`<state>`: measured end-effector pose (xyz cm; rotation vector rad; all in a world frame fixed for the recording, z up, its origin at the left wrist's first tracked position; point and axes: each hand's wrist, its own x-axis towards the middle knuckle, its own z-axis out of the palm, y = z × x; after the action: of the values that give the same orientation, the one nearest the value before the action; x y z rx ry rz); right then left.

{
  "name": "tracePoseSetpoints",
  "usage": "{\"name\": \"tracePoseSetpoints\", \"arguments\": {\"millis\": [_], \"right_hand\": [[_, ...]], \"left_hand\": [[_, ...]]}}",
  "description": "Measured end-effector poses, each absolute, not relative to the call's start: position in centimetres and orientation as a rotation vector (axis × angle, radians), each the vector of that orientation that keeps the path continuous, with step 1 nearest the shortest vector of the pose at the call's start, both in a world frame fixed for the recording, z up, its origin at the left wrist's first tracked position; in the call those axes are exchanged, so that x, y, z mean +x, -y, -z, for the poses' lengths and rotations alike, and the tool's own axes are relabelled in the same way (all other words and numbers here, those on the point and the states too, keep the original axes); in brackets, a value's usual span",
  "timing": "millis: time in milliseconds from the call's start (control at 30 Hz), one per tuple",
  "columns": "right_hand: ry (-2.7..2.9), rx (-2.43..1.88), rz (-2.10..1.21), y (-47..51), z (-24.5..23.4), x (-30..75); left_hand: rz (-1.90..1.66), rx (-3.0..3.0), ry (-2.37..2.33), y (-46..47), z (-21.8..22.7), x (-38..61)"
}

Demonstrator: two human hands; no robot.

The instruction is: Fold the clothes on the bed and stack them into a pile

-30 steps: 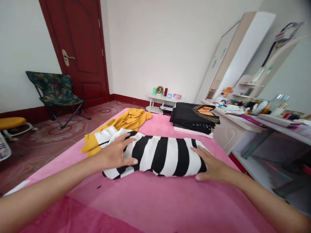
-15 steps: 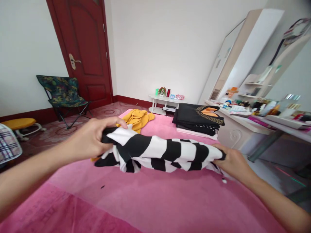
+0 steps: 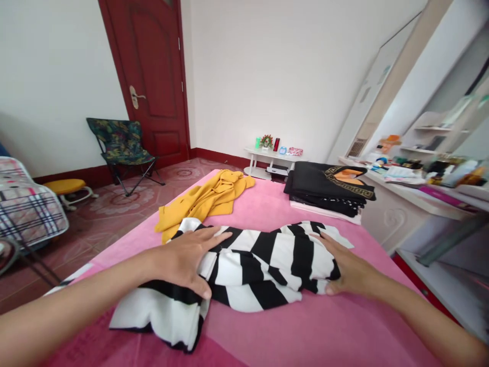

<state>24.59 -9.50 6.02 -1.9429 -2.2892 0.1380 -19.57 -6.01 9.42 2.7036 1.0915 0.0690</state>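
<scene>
A black-and-white striped knit garment (image 3: 260,260) lies crumpled on the pink bed cover (image 3: 305,331), with one part, likely a sleeve, spread toward the lower left. My left hand (image 3: 187,257) rests on its left side, fingers spread and thumb apart. At the right end, my right hand (image 3: 346,265) touches the cloth with thumb and fingers apart. Just beyond the left hand is a loose yellow garment (image 3: 214,196). Farther right sits a stack of folded dark clothes (image 3: 324,183), its top piece black with a gold-patterned neckline.
A dressing table (image 3: 405,199) crowded with bottles and small items borders the bed on the right. Beyond the bed stands a small white table (image 3: 255,152). To the left are a folding chair (image 3: 124,145), a yellow stool (image 3: 64,186) and a plaid cover (image 3: 34,204).
The striped garment was held up bunched between both hands; now it lies on the bed. Both hands have lowered and loosened, and the view has turned slightly left.
</scene>
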Motion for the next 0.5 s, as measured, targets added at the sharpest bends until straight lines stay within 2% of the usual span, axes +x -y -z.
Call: {"name": "tracePoseSetpoints", "arguments": {"millis": [133,300,400,500], "right_hand": [[2.378,-1.904,-0.182,8.1,-6.7,24.1],[2.172,-1.978,0.054,8.2,-6.0,23.3],[2.223,-1.956,0.086,7.7,-6.4,22.9],[2.402,-1.858,0.139,4.6,-9.8,21.7]], "left_hand": [[-0.176,2.729,-1.274,5.7,-7.3,-17.7],[-0.456,2.667,-1.371,5.6,-5.8,-16.7],[-0.519,2.594,-1.302,6.4,-6.8,-17.3],[-0.514,2.515,-1.289,6.7,-9.9,-18.9]]}}
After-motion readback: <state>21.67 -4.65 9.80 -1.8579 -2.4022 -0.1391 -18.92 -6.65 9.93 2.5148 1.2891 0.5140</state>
